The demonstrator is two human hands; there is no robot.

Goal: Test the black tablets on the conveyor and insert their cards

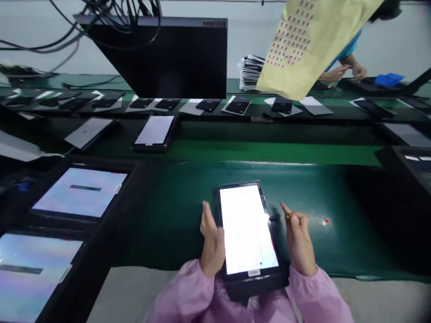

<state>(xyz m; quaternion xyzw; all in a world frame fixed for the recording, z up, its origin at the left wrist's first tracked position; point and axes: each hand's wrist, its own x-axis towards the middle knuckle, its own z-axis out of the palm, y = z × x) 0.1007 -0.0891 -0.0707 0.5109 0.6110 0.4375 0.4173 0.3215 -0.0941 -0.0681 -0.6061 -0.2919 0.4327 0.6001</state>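
Observation:
A tablet with a bright, nearly white screen rests on a black block-like holder at the front edge of the green bench, close to my body. My left hand is beside the tablet's left edge, fingers stretched out and thumb near the screen's rim. To the right of the tablet, and apart from it, is my right hand. Its thumb and fingers are pinched together at a tiny coloured speck too small to name. A small red-and-white piece lies on the green mat right of that hand.
Two lit tablets sit in black frames at left. Another tablet lies on the green belt ahead. A monitor and a yellow sheet hang above. A co-worker's hands are across the line.

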